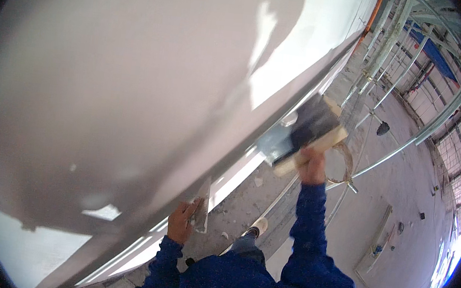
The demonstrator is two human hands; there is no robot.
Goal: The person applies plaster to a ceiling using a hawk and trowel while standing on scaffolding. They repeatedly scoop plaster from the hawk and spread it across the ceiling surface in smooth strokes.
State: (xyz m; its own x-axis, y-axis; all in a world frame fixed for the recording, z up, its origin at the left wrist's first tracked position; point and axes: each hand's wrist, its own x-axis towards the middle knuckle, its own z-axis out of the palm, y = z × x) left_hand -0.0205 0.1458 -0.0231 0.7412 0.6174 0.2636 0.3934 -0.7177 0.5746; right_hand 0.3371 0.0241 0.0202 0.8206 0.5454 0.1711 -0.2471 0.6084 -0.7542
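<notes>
My largest item is the broad, smooth, grey-pink wall surface (pixel 137 79), which fills the left and top; the dull coat covers most of it, and I judge that portion well advanced. Outstanding, as I read it, are the bright white irregular area (pixel 291 61) at upper right, the white corner area (pixel 26 246) at lower left and the small white patch (pixel 103 211) between, though I cannot exclude strong light in places. The wall's long lower edge runs diagonally past both hands and limits movement to the left. The grey dusty floor (pixel 368 213) stretches away to the right, giving room on that side; the silvery metal scaffold poles (pixel 387 157) restrict reach at upper right. The wide, dark, flat tool with pale wooden edges (pixel 315 124) is just beside that lower edge, blurred; whether it touches I cannot tell. My operator's right hand (pixel 312 166) is closed around its near wooden edge. The left hand (pixel 181 221), nearer the body, has its fingers wrapped on the smaller flat grey blade (pixel 202 210), held near the wall edge; its exact finger placement is indistinct.
</notes>
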